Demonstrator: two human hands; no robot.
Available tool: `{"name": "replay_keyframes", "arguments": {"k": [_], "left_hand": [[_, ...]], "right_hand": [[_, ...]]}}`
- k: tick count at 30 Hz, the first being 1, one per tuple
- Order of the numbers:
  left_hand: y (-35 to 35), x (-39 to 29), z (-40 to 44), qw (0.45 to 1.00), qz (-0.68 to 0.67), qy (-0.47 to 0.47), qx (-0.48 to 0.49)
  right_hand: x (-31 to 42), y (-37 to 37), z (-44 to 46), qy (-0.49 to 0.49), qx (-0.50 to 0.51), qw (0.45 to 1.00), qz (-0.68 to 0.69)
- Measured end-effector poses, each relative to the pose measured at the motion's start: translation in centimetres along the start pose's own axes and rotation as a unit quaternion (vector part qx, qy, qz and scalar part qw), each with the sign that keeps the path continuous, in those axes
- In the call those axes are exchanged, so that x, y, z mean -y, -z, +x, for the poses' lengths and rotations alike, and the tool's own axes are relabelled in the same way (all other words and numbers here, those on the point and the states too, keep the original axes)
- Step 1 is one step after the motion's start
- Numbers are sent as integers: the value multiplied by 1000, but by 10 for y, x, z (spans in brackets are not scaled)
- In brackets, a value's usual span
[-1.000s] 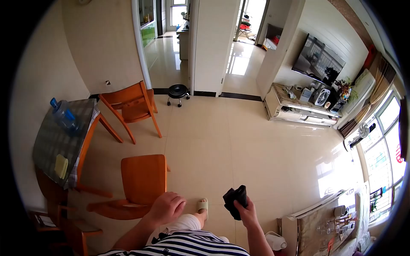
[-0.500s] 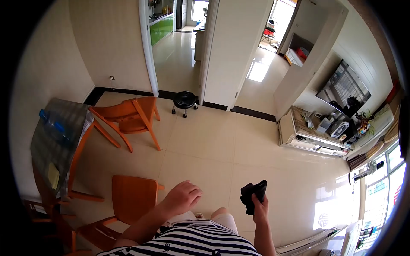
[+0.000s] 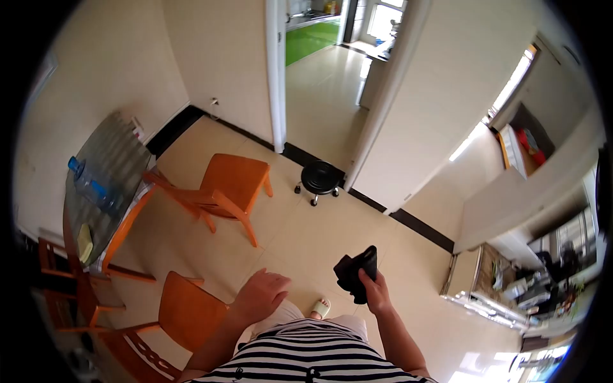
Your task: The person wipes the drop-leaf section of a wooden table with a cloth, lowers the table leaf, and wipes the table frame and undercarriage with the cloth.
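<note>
A crumpled black item, cloth-like, point(image 3: 357, 274) is held up in front of the body by my right hand point(image 3: 377, 292), with the thumb pressed on its near side. My left hand point(image 3: 262, 295) hangs in the air left of it, back upward, fingers loosely bent and nothing visible in them. The nearest thing to my left hand is the orange seat of a wooden chair point(image 3: 188, 313), below and to the left. The two hands are apart.
A table with a checked cover point(image 3: 121, 159) stands left, bearing a clear blue-capped bottle point(image 3: 96, 188) and a yellowish cloth point(image 3: 85, 242). Another orange chair point(image 3: 235, 179) is beside it. A black wheeled stool point(image 3: 321, 178) stands by the doorway. A low cabinet point(image 3: 465, 271) is right.
The view has turned left and moved closer to the stool and doorway. The black item stays in my right hand. My left hand's fingers look less curled than before.
</note>
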State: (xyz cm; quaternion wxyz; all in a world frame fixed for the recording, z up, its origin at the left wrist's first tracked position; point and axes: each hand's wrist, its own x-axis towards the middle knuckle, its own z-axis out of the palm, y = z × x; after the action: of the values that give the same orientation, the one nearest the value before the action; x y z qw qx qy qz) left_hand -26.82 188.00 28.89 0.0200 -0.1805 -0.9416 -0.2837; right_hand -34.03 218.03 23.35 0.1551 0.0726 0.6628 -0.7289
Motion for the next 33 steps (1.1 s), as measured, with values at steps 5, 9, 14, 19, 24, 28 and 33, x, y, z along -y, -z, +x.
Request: {"name": "replay_keyframes", "arguments": {"k": [5, 9, 14, 19, 24, 28, 33], "left_hand": [[17, 35, 38, 990, 42, 129, -49], [20, 88, 74, 981, 45, 182, -53], [52, 180, 155, 976, 61, 198, -70], [106, 245, 231, 965, 78, 208, -136], [136, 280, 259, 950, 43, 279, -134], [132, 316, 257, 904, 73, 374, -192], [135, 361, 304, 839, 66, 481, -245]], "right_hand": [[50, -30, 122, -60, 103, 992, -37], [58, -72, 212, -50, 149, 987, -36], [76, -135, 322, -63, 172, 983, -11], [108, -184, 432, -28, 208, 977, -22], [152, -251, 509, -90, 249, 964, 26], [162, -312, 575, -166, 304, 938, 6], [180, -401, 669, -216, 378, 900, -28]]}}
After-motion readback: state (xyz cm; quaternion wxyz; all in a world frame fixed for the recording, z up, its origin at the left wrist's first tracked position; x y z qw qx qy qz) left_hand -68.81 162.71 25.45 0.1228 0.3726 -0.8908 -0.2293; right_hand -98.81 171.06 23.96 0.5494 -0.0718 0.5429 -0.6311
